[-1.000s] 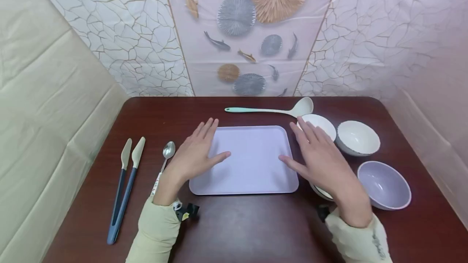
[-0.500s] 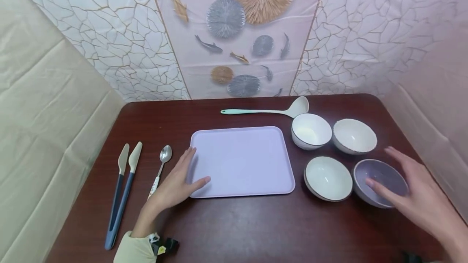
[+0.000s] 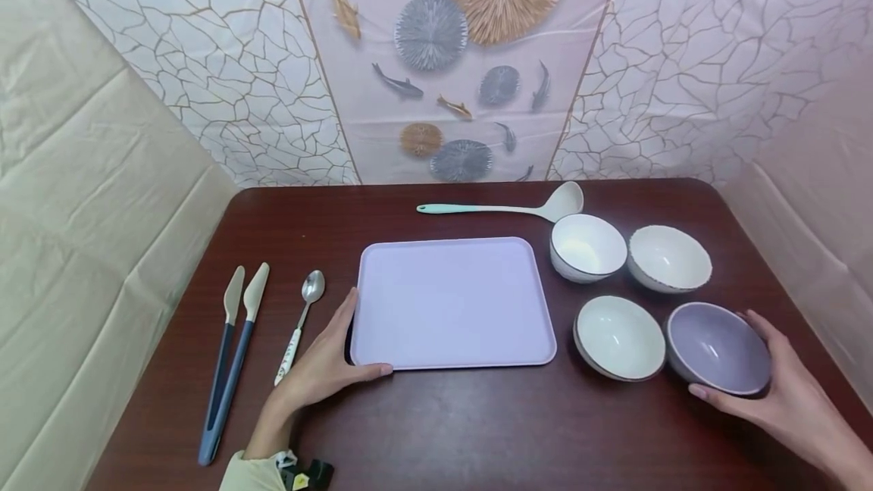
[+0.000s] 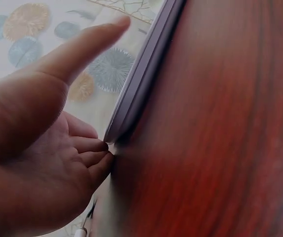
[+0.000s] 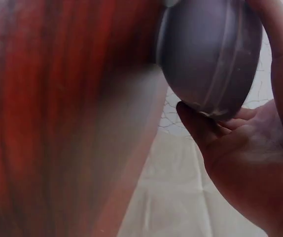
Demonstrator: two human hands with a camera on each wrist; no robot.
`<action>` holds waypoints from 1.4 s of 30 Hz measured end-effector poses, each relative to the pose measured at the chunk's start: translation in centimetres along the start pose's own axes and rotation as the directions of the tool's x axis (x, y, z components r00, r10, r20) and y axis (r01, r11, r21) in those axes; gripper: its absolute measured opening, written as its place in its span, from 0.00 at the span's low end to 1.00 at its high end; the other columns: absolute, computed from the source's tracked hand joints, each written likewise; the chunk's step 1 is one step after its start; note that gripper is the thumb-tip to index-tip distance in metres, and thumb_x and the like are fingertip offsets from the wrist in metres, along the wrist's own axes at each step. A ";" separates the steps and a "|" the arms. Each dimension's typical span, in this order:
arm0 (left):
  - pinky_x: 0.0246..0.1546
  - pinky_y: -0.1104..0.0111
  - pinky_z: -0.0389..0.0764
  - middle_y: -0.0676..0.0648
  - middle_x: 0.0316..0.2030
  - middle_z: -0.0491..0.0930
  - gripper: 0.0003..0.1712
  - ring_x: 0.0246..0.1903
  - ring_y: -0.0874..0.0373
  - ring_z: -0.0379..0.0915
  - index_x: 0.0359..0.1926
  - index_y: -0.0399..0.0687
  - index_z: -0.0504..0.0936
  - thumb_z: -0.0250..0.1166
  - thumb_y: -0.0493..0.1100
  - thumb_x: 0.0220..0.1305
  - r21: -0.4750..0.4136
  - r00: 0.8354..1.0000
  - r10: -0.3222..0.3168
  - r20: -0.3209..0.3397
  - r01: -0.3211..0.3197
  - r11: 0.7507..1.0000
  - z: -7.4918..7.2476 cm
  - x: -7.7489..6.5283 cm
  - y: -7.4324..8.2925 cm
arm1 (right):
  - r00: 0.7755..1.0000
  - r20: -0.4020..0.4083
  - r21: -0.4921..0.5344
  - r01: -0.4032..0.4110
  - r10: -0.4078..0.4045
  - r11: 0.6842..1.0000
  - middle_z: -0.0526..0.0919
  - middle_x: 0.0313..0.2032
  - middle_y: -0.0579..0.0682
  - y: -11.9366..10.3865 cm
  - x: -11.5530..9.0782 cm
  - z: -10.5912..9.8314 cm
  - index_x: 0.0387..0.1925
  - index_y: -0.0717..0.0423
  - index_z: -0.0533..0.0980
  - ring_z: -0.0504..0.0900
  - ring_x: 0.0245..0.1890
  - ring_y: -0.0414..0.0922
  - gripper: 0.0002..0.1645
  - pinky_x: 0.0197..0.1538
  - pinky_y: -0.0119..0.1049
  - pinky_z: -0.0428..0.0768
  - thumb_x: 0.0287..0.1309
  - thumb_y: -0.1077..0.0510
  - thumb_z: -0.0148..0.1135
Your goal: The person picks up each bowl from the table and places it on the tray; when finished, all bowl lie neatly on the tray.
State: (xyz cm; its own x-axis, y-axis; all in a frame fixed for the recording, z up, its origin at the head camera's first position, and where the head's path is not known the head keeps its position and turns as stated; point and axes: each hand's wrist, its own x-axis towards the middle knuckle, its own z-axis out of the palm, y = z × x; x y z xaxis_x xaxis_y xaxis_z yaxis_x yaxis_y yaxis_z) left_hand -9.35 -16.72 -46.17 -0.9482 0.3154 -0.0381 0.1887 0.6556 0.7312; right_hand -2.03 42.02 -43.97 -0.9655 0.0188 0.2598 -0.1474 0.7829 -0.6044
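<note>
In the head view, my right hand (image 3: 794, 389) grips a purple bowl (image 3: 719, 347) from its right side. Its thumb lies at the near side and the fingers reach round the far side; the right wrist view shows them against the bowl's outer wall (image 5: 210, 59). My left hand (image 3: 320, 362) is at the left near corner of a flat lilac tray (image 3: 453, 305). Its thumb stretches along the near edge, and the fingertips are at the left edge. In the left wrist view the thumb is straight and the fingertips meet the tray's edge (image 4: 139, 79).
Left of the tray lie a spoon (image 3: 289, 351) and blue-handled tongs (image 3: 235, 370). A ladle (image 3: 505, 209) lies behind it. Right of it stand a white bowl (image 3: 586, 248), a second white bowl (image 3: 670, 260) and a dark-rimmed white bowl (image 3: 619, 338), which is close beside the purple one.
My right hand has moved from above the tray out to the right and taken hold of the purple bowl. My left hand has come down from over the tray to its left near corner.
</note>
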 end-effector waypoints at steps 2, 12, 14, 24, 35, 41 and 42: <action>0.65 0.49 0.57 0.45 0.77 0.38 0.77 0.73 0.53 0.38 0.78 0.48 0.36 0.78 0.67 0.41 -0.007 1.000 0.016 0.005 -0.016 1.000 0.0 0.0 -0.2 | 1.000 -0.005 0.008 -0.016 0.016 1.000 0.63 0.61 0.73 0.3 -0.1 0.2 0.77 0.54 0.47 0.57 0.48 0.21 0.77 0.44 0.11 0.53 0.28 0.60 0.86; 0.66 0.49 0.55 0.43 0.77 0.39 0.77 0.74 0.51 0.37 0.78 0.45 0.38 0.80 0.63 0.40 -0.002 0.999 0.042 -0.001 -0.042 0.999 0.1 0.1 -1.0 | 0.995 -0.028 -0.004 -0.093 0.093 0.996 0.65 0.58 0.69 0.6 -0.4 0.6 0.76 0.53 0.51 0.60 0.45 0.20 0.75 0.41 0.12 0.57 0.27 0.60 0.87; 0.66 0.50 0.55 0.43 0.77 0.39 0.76 0.74 0.52 0.38 0.78 0.45 0.38 0.80 0.62 0.41 -0.004 0.999 0.047 -0.002 -0.047 0.999 0.2 0.1 -1.1 | 0.994 -0.035 -0.015 -0.106 0.105 0.994 0.65 0.58 0.67 0.6 -0.4 0.6 0.76 0.52 0.52 0.60 0.44 0.20 0.74 0.40 0.13 0.57 0.27 0.59 0.87; 0.66 0.52 0.55 0.46 0.77 0.38 0.75 0.74 0.55 0.37 0.78 0.47 0.37 0.80 0.58 0.43 -0.036 0.998 0.059 0.019 -0.058 0.998 0.3 0.0 -1.2 | 0.990 -0.092 0.110 -0.099 0.109 0.989 0.67 0.54 0.31 0.0 -2.2 -0.2 0.74 0.48 0.58 0.66 0.48 0.25 0.69 0.45 0.13 0.60 0.27 0.71 0.82; 0.67 0.52 0.55 0.48 0.77 0.36 0.74 0.74 0.57 0.34 0.78 0.50 0.35 0.80 0.58 0.45 -0.059 0.998 0.065 0.023 -0.063 0.996 -0.4 0.3 -1.1 | 0.989 -0.063 0.402 0.151 -0.137 0.903 0.70 0.63 0.60 -9.6 -2.4 -1.3 0.68 0.76 0.57 0.74 0.54 0.39 0.79 0.51 0.21 0.70 -0.04 0.85 0.77; 0.67 0.50 0.53 0.48 0.77 0.36 0.74 0.74 0.56 0.33 0.78 0.50 0.35 0.80 0.58 0.45 -0.075 0.999 0.051 0.005 -0.051 0.996 0.0 0.3 -1.6 | 0.935 0.182 0.391 0.215 -0.304 0.895 0.69 0.63 0.57 -16.8 1.8 3.7 0.72 0.63 0.56 0.72 0.55 0.43 0.79 0.52 0.24 0.70 0.10 0.68 0.89; 0.67 0.49 0.53 0.48 0.77 0.36 0.74 0.74 0.56 0.33 0.78 0.50 0.35 0.80 0.58 0.45 -0.074 0.999 0.052 0.002 -0.051 0.996 0.2 0.3 -1.7 | 0.933 0.210 0.400 0.191 -0.293 0.896 0.69 0.63 0.53 -17.8 2.6 5.0 0.73 0.58 0.57 0.72 0.56 0.43 0.78 0.52 0.25 0.71 0.12 0.65 0.90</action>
State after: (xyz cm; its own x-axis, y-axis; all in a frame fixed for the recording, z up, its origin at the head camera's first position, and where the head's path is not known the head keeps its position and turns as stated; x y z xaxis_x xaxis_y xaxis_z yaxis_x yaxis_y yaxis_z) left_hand -9.92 -17.60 -47.54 -0.9367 0.3502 -0.0017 0.2176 0.5857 0.7808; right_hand -2.99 25.08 -36.30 -0.9026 -0.3425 0.2609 -0.4026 0.4566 -0.7934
